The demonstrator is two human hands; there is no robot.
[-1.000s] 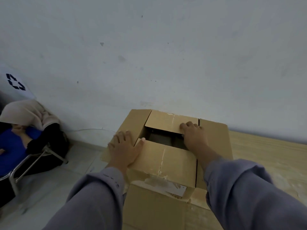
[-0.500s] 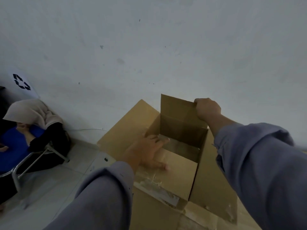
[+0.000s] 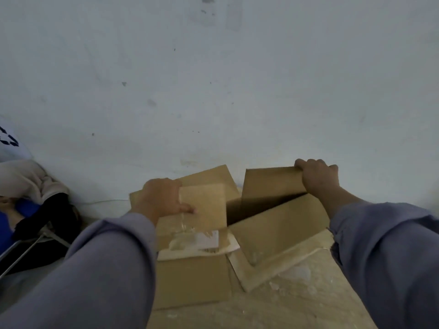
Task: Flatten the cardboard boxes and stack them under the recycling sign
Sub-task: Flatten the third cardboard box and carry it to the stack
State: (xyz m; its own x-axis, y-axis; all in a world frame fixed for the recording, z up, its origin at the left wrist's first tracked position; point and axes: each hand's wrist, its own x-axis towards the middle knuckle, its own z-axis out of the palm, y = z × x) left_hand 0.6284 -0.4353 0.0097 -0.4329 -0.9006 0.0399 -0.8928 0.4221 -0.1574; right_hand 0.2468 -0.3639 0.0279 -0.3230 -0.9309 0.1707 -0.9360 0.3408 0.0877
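In the head view, the left hand (image 3: 164, 198) lies on the near-left flap (image 3: 204, 205) of the cardboard box (image 3: 273, 224), its fingers (image 3: 187, 208) together and curled down against the flap, thumb hidden. The right hand (image 3: 317, 176) grips the top edge of the far-right flap (image 3: 270, 184), fingers wrapped tight over it so the flap stands tilted up. Between the flaps a dark gap opens into the box. The box sits on a pale, scuffed wooden counter (image 3: 297, 302) against a smudged white wall (image 3: 213, 79). Its brown board is matte, with torn clear tape and a white label (image 3: 202, 241) peeling on the near side. Far left, a recycling sign (image 3: 8, 138) shows partly at the frame edge above a seated person (image 3: 28, 186) on a metal-legged chair (image 3: 26, 248). Lilac sleeves (image 3: 107, 269) fill the near corners.
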